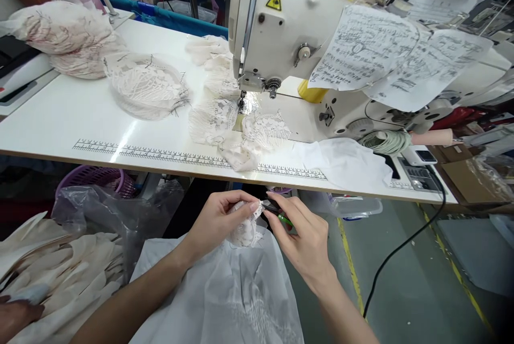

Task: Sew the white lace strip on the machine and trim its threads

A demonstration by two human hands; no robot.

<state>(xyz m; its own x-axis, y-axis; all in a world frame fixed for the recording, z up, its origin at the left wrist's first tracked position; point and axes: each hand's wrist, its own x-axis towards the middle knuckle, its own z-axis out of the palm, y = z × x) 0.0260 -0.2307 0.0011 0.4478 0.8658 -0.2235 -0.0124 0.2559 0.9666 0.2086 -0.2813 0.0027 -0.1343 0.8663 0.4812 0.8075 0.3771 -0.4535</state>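
My left hand (219,218) pinches a small piece of white lace (246,226) in front of me, below the table edge. My right hand (303,234) is closed around small green-handled thread snips (281,216), whose dark tip meets the lace next to my left fingertips. The lace hangs down over a white cloth (225,296) on my lap. More lace pieces (241,129) lie under the needle of the white sewing machine (289,22) on the table above.
White table (80,113) with a printed ruler along its front edge. Stacked lace cups (144,84) at left. Handwritten paper sheets (373,49) are taped to the machine. Control panel (417,172) and black cable (405,242) at right. Purple basket (96,178), plastic bag and fabric pile at lower left.
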